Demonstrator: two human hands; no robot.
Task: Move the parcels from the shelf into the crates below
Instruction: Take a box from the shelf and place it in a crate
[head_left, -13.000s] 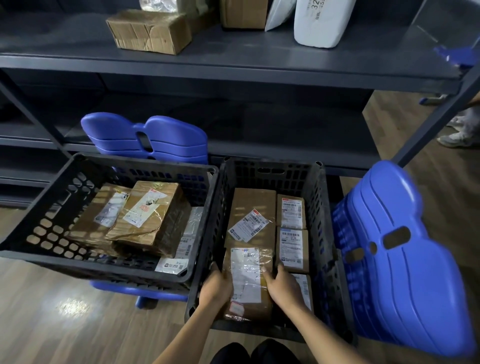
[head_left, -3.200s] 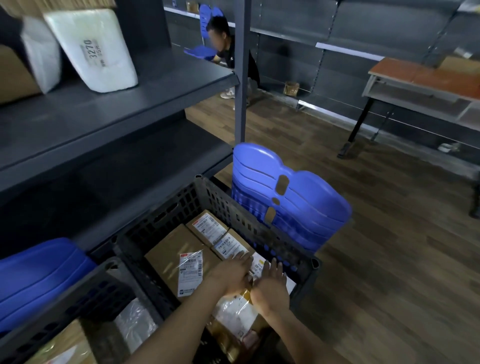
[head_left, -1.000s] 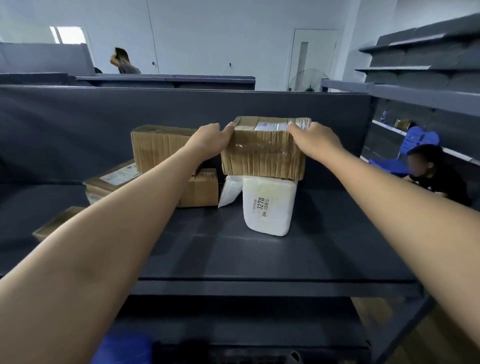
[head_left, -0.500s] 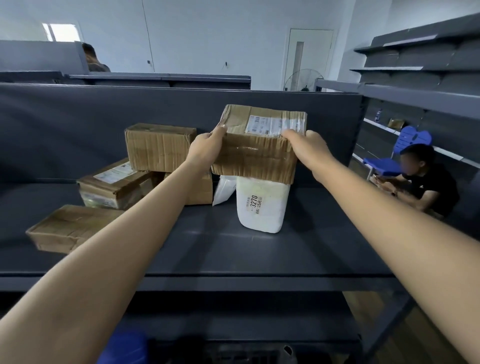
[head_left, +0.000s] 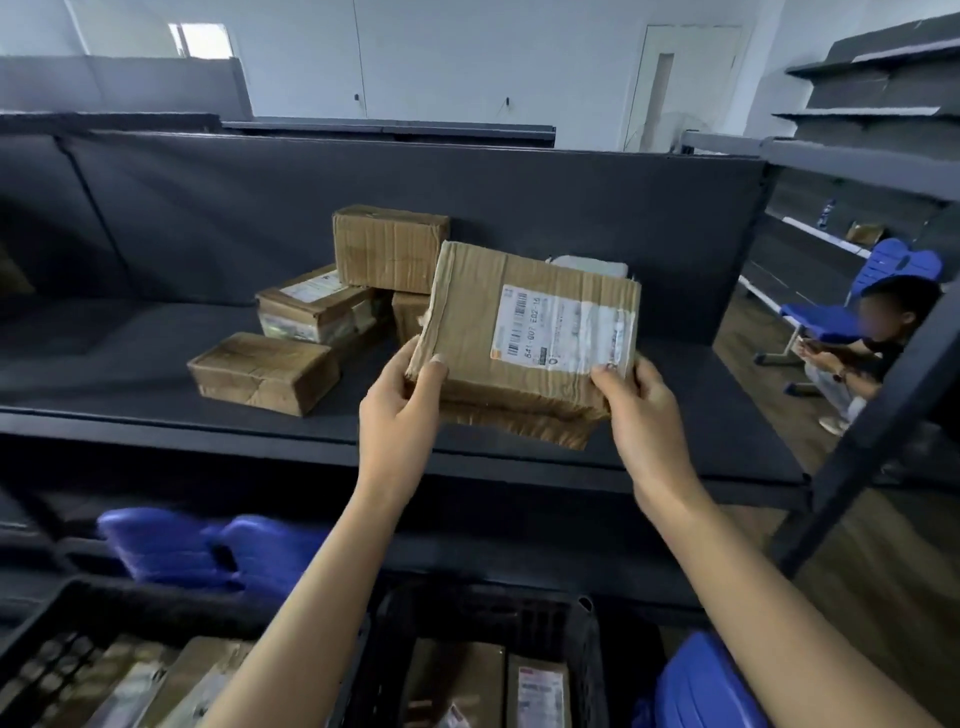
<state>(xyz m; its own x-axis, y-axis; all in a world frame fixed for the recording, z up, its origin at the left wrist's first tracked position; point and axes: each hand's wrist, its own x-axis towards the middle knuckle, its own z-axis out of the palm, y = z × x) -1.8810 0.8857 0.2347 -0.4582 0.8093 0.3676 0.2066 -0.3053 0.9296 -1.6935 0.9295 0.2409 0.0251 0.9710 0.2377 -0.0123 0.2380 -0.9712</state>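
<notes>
Under the shelf (head_left: 104, 364), at its left end, I see the left crate (head_left: 47, 660) with taped boxes lying in it, too blurred to count. Behind it, also under the shelf, stands the left chair (head_left: 171, 551), which is blue.

On the shelf, left of its middle, a flat box (head_left: 265, 371) lies nearest the front edge. Behind it sits a labelled box (head_left: 317, 306). A top box (head_left: 389, 247) rests on the pile, close to the shelf's back panel. A small box (head_left: 408, 312) shows just beneath it.

My left hand (head_left: 397, 415) grips the parcel (head_left: 519, 338) at its lower left corner, with the thumb on the front face and the fingers curled underneath. The parcel is off the shelf, held in the air above the front edge near the shelf's middle. It is tilted so its white label faces me. My right hand (head_left: 641, 410) clamps the lower right corner, with the thumb pressed on the end of the label. Over the parcel's top edge, a white bag (head_left: 592, 266) shows at the back of the shelf.

Under the shelf, directly below the parcel, the right crate (head_left: 483, 608) holds labelled boxes laid flat. The right chair (head_left: 711, 686), also blue, is under the shelf's right end. Beyond that end, a person (head_left: 878, 353) sits low near the floor.
</notes>
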